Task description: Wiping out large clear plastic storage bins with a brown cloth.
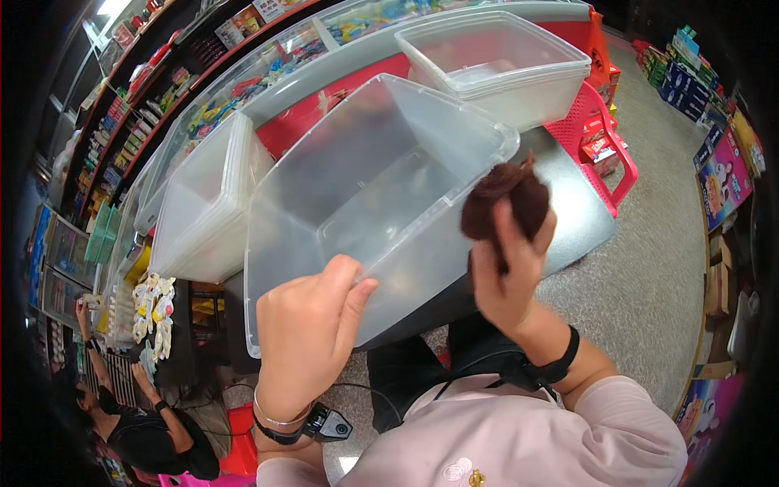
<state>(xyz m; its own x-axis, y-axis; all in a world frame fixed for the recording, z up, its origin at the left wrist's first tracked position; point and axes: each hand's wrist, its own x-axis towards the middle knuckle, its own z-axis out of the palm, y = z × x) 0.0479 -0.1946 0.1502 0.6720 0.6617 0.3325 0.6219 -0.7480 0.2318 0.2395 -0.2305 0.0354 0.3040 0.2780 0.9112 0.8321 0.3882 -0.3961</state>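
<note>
A large translucent plastic bin [389, 201] is tilted before me, its open top turned towards me. My left hand [313, 325] grips its near rim, thumb and fingers on either side of the edge. In my right hand [514, 268] is a bunched dark brown cloth [508, 198], held beside the bin's right rim; motion blurs both a little. The bin rests over a dark-edged metal table [578, 213]. Its inside holds nothing that I can see.
Nested clear bins [499, 73] stand behind on the right, and more stacked bins [207, 201] on the left. A pink plastic chair [599, 140] is at the table's right. Another person [152, 426] sits at lower left near small packets [153, 310]. Stocked shelves [134, 115] line the left.
</note>
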